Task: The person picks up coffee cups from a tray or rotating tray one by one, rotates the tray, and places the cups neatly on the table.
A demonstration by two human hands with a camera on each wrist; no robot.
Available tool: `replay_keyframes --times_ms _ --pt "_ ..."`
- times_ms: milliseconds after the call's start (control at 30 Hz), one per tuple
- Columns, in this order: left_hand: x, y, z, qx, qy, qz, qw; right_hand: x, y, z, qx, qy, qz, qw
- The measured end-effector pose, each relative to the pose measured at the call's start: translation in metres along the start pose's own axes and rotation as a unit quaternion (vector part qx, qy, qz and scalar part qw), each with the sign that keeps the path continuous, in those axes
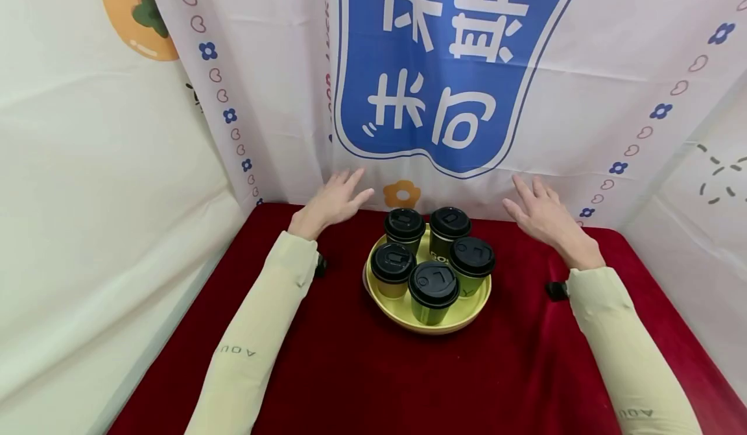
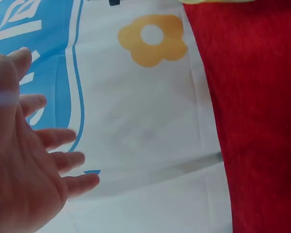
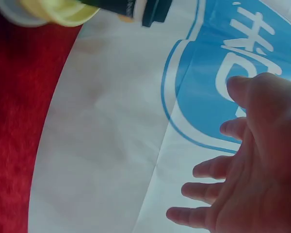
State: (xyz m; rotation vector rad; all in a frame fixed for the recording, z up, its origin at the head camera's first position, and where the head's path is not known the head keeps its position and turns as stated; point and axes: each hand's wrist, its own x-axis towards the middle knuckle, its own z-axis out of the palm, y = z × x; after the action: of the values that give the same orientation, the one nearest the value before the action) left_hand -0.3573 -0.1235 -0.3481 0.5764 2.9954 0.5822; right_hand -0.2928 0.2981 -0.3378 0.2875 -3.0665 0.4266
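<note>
Both hands hold nothing and are held up over the far part of the table. To the left of a round yellow tray (image 1: 470, 306), the left hand (image 1: 335, 203) has its fingers spread apart. On the tray's other side the right hand (image 1: 543, 220) is likewise spread. Several paper cups with black lids stand upright on the tray: a green cup (image 1: 432, 312) at the front, a tan-sided cup (image 1: 391, 287) at the left, another green cup (image 1: 470, 284) at the right, and two dark cups behind. Each wrist view shows the palm and separated fingers before the white cloth.
A dark red cloth (image 1: 373, 383) covers the table. Behind it hangs a white curtain (image 1: 280, 98) with a blue printed panel (image 1: 432, 65) and an orange flower. White fabric walls (image 1: 87, 227) close in the sides. A small black object (image 1: 556, 290) shows beside the right cuff.
</note>
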Motion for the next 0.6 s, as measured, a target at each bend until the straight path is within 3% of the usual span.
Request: replay_keyframes --times_ms 200,600 --pt "-0.008 -0.004 0.012 -0.062 -0.007 0.027 0.9977 -0.003 -0.008 0.003 0.039 0.007 -0.024 0.9989" --pt "-0.024 -0.015 0.047 -0.152 -0.027 -0.009 0.9880 -0.015 -0.029 0.015 0.073 0.034 -0.052 0.9954"
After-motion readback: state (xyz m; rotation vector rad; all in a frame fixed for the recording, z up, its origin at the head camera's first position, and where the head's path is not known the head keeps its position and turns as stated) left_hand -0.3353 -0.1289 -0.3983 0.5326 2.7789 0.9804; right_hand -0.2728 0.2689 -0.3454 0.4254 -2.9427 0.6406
